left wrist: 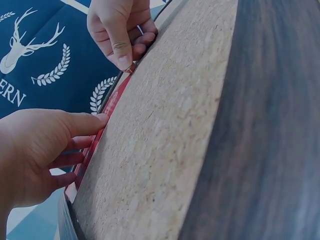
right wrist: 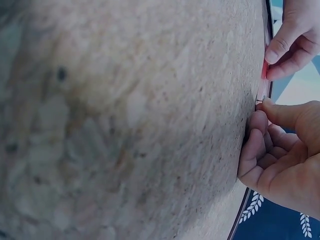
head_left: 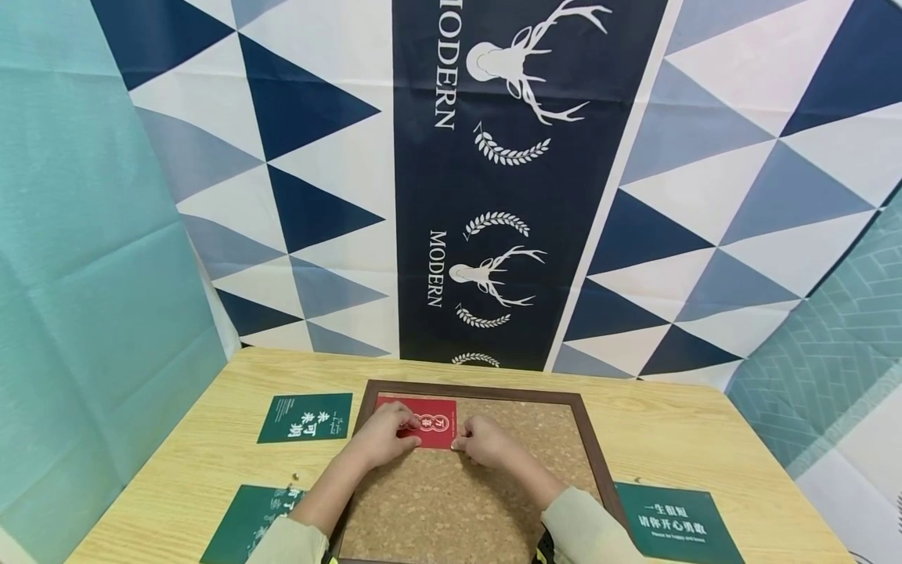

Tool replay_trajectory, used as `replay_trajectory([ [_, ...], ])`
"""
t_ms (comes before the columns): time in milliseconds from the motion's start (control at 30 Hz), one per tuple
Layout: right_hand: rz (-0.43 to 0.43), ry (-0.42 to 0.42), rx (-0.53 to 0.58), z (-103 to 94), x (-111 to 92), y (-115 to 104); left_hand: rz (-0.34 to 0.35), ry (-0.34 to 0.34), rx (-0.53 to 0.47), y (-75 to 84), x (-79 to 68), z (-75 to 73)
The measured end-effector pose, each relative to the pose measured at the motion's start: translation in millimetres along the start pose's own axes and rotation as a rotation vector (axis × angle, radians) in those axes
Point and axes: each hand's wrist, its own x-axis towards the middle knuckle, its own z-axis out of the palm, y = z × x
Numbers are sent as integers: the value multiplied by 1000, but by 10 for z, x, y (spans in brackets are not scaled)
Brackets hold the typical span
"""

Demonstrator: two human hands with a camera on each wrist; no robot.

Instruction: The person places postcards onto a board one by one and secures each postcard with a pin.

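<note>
A red card (head_left: 438,424) with pale round lettering lies on a cork board (head_left: 493,493), in the board's upper left corner. My left hand (head_left: 386,433) rests on the card's left part, thumb and fairly straight fingers touching it; the left wrist view shows the same hand (left wrist: 45,150) spread along the card. At the card's lower right corner my right hand (head_left: 486,441) pinches a small pin (right wrist: 259,102) between thumb and forefinger, the other fingers curled. Most of the pin is hidden by the fingertips.
A dark wooden frame (head_left: 590,439) borders the cork. Green lettered cards lie on the wooden table (head_left: 211,439): one upper left (head_left: 305,417), one lower left (head_left: 243,521), partly behind the left arm, one at right (head_left: 680,523). Small objects (head_left: 295,476) lie nearby. Patterned cloth hangs behind.
</note>
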Motion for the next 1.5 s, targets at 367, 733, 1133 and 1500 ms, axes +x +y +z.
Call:
replay_trajectory([
  [367,-78,60,-76,46,-8,39,1,-3,-5,7,-17,4],
  [733,-31,-13,91,15,9,76,-27,-7,-14,22,-15,-1],
  [1133,-14,20,56,29,3,56,-17,-1,-13,28,-18,-8],
  [1500,-26,45,12,33,4,44,-26,1,-7,46,-19,-14],
])
